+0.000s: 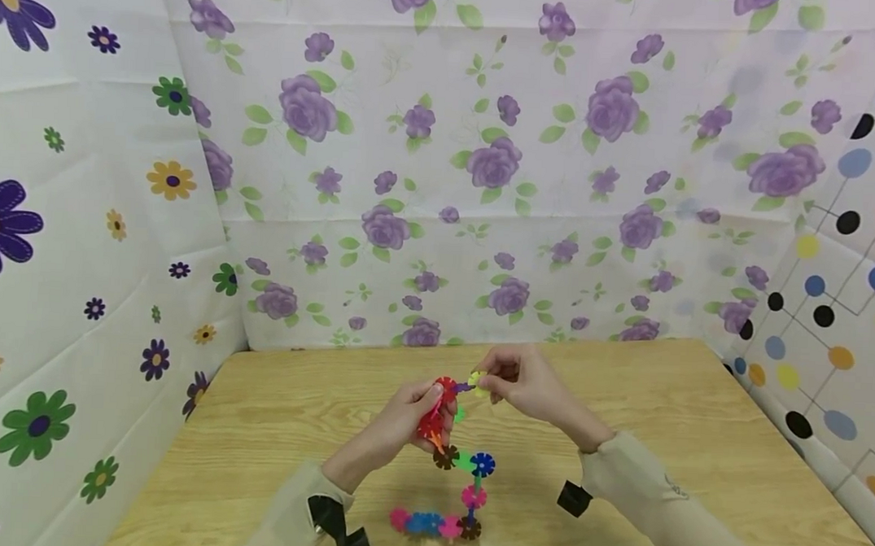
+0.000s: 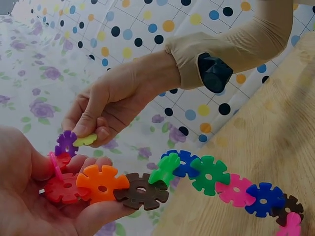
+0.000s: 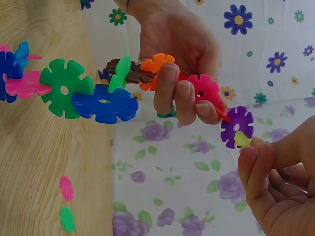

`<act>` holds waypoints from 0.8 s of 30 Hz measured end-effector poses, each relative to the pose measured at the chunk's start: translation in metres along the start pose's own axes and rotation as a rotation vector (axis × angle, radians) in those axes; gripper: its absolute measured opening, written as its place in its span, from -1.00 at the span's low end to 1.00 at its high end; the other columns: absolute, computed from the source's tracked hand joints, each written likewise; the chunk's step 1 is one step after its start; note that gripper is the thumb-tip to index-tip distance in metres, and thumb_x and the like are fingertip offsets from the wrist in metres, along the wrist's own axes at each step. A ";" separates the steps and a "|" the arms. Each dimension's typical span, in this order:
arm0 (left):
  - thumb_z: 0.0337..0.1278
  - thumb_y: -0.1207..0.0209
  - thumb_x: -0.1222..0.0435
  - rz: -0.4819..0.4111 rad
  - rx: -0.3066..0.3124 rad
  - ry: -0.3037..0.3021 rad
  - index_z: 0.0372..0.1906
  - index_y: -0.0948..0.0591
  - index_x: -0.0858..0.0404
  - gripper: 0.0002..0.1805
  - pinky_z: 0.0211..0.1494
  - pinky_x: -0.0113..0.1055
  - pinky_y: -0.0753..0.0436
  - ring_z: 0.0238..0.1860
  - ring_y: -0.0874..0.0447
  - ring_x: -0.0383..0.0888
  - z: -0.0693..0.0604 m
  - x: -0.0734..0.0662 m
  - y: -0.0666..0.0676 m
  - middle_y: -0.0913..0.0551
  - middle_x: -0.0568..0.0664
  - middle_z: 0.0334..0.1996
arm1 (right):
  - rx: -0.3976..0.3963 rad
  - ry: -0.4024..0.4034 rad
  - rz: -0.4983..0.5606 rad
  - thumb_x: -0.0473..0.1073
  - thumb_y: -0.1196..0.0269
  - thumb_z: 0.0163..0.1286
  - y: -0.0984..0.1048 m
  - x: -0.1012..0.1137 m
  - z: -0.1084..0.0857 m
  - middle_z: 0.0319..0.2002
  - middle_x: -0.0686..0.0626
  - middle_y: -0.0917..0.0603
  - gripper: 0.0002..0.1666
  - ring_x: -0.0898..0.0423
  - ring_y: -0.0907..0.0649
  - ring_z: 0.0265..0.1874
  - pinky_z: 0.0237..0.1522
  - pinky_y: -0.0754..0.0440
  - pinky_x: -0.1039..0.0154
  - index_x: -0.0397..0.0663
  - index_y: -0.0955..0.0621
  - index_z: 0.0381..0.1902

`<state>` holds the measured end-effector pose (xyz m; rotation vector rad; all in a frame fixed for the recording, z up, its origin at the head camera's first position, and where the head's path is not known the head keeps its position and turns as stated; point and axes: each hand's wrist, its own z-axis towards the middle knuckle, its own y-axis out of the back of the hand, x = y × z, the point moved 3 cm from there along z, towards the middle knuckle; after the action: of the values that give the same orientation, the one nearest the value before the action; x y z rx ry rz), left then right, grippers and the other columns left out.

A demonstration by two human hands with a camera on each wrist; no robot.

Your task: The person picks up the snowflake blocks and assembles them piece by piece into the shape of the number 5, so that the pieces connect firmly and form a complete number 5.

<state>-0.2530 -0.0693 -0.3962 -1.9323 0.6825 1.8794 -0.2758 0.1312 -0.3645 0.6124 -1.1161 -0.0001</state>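
My left hand [image 1: 411, 412] grips a chain of notched plastic snowflake discs near its upper end, fingers curled round the red disc [image 2: 68, 189] and a pink one [image 3: 203, 88]. Beyond them a purple disc [image 3: 237, 128] sticks out at the end. The thumb and fingers of my right hand [image 1: 526, 384] pinch a yellow disc [image 2: 86, 140], which meets the purple disc's edge; how deep the two slot together cannot be seen. From the left hand hang an orange disc [image 2: 101, 184] and a brown disc [image 2: 141, 191], then green, blue and pink ones reaching down to the table.
The chain's lower part bends along the wooden table [image 1: 292, 413], ending in a pink disc [image 1: 399, 519]. A loose pink disc [image 3: 66, 188] and a loose green disc [image 3: 67, 219] lie on the tabletop. Patterned cloth [image 1: 441, 184] hangs behind and at both sides.
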 end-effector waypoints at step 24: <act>0.54 0.30 -0.02 -0.040 0.068 0.047 0.04 -0.47 0.37 -0.45 -0.55 -0.40 -0.59 -0.48 -0.63 -0.23 0.003 -0.002 -0.003 -0.60 -0.08 -0.40 | 0.009 -0.073 0.026 -0.19 -0.20 0.41 -0.003 -0.019 0.002 -0.38 -0.14 -0.68 -0.76 0.11 -0.66 -0.50 -0.38 -0.69 0.27 -0.18 -0.67 -0.07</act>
<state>-0.2538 -0.0650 -0.3951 -1.9382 0.7065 1.7697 -0.2849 0.1333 -0.3817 0.6097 -1.1953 0.0045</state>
